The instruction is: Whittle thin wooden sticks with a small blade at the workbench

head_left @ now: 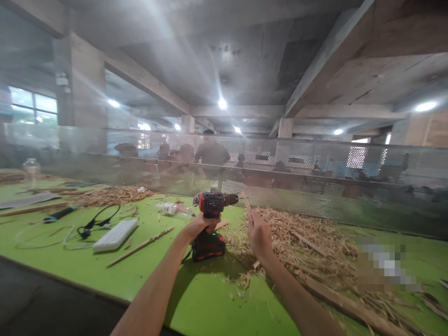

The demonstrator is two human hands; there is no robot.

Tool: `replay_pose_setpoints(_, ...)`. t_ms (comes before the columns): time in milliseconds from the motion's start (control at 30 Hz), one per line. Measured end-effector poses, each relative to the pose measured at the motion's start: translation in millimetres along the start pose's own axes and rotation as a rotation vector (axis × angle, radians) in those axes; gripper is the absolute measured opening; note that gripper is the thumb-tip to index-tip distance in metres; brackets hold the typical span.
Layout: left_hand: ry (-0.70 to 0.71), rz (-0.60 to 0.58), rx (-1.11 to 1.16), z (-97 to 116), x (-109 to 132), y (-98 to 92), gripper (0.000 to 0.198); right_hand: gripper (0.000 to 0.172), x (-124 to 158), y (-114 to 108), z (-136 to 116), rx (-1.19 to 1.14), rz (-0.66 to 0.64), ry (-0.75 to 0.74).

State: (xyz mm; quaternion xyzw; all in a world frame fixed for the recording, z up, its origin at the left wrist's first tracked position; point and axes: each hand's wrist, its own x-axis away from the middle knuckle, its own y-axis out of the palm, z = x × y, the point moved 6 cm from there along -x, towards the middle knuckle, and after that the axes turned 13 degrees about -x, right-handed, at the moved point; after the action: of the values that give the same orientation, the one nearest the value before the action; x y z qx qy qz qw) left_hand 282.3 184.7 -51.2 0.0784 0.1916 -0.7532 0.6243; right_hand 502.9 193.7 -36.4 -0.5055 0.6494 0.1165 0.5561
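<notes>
My left hand (209,222) is wrapped round the grip of a red and black cordless drill (214,203), held upright over the green table (147,280). The drill's chuck points to the right. Beside the chuck, my right hand (259,233) is closed on a thin wooden stick (246,201) that rises from the fingers and tilts to the left. A small gap seems to lie between stick and chuck, though blur makes contact hard to judge. Below the drill's grip is its battery base (209,246), with a small green light showing.
Wood shavings (308,233) are heaped to the right, with a long wooden piece (350,303). On the left lie a white power strip (116,234), a carved stick (140,247), a green-black handled tool (60,214) and a plastic bottle (173,209). A perforated screen (315,177) stands behind; people are beyond it.
</notes>
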Motion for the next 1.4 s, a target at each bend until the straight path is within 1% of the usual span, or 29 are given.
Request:
replay_pose_setpoints(133, -0.010, -0.008, 0.005, -1, 0, 0.1, 0.043, 0.054, 0, 1, 1, 0.024, -0.012, 0.016)
replay_pose_setpoints(367, -0.016, 0.007, 0.006, 1, 1, 0.2, 0.046, 0.050, 2, 1, -1, 0.050, -0.019, 0.034)
replay_pose_setpoints(500, -0.020, -0.021, -0.021, -2, 0, -0.1, 0.041, 0.049, 3, -1, -4, 0.060, -0.022, 0.055)
replay_pose_setpoints(600, -0.013, -0.011, -0.031, -4, 0, -2.1, 0.038, 0.047, 4, -2, -6, 0.067, -0.028, 0.072)
replay_pose_setpoints(867, -0.020, -0.018, -0.026, -6, -2, -2.8, 0.038, 0.049, 6, -5, -9, 0.038, -0.035, 0.076)
replay_pose_setpoints(1167, 0.026, -0.015, -0.008, -3, 0, -0.2, 0.037, 0.044, 6, -1, -3, 0.045, 0.009, 0.047)
replay_pose_setpoints(1400, 0.011, -0.002, -0.028, 2, 1, -0.2, 0.036, 0.049, 6, 0, 2, 0.027, -0.010, 0.083)
